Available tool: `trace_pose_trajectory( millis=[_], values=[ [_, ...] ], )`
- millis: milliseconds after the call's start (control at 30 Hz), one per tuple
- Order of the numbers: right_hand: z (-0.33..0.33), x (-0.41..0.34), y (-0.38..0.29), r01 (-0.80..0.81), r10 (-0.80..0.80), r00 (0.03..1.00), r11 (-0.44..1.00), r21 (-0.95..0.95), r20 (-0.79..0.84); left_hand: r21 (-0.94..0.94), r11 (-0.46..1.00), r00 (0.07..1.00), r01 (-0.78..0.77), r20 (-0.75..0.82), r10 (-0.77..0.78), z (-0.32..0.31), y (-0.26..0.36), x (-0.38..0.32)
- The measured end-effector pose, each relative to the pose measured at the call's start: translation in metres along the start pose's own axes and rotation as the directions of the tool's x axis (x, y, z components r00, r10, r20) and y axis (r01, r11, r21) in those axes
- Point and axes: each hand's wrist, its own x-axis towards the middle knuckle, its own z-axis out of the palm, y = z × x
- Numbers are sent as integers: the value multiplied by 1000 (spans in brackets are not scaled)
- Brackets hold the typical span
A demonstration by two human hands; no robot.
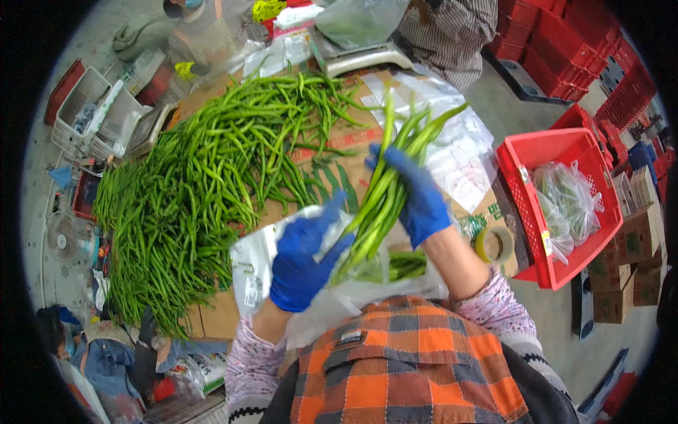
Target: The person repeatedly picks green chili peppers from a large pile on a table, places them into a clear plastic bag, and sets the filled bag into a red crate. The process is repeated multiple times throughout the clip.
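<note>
My right hand (416,191), in a blue glove, is closed round a bunch of long green chili peppers (378,206), which slants down to the left. Beside the bunch's lower end is my left hand (304,254), also gloved in blue, blurred, with thumb and fingers apart. A white plastic bag (254,254) lies beneath my hands close to my body, and more peppers (408,265) lie at its opening. To the left a big heap of green chili peppers (212,175) covers the cardboard-topped table.
A roll of tape (493,245) lies at the table's right edge, beside a red crate (582,270) holding bagged produce (569,201). A scale (365,61) bearing a filled bag stands at the far edge. Other people are at the far side and lower left.
</note>
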Motion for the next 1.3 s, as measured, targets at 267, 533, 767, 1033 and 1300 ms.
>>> trace_pose_trajectory(
  millis=[267, 533, 767, 1033, 1300],
  values=[
    [-29, -32, -115, 514, -528, 849, 832, 209, 11, -258, 927, 905, 273, 396, -156, -73, 37, -35],
    [-41, -74, -120, 140, -305, 882, 898, 417, 359, 458, 873, 948, -168, 317, 16, -39, 44, -36],
    [-15, -104, -89, 224, -278, 936, 944, 243, 218, -855, 178, 832, 486, 391, -393, -83, 48, -28],
    [6, -108, -25, 482, -473, 870, 754, -447, 140, -725, 396, 823, 563, 447, -351, -90, 86, -32],
    [-29, -116, -12, 612, -22, 774, -229, -757, 632, -824, 343, 884, 452, 362, -296, -99, 75, -41]
  ],
)
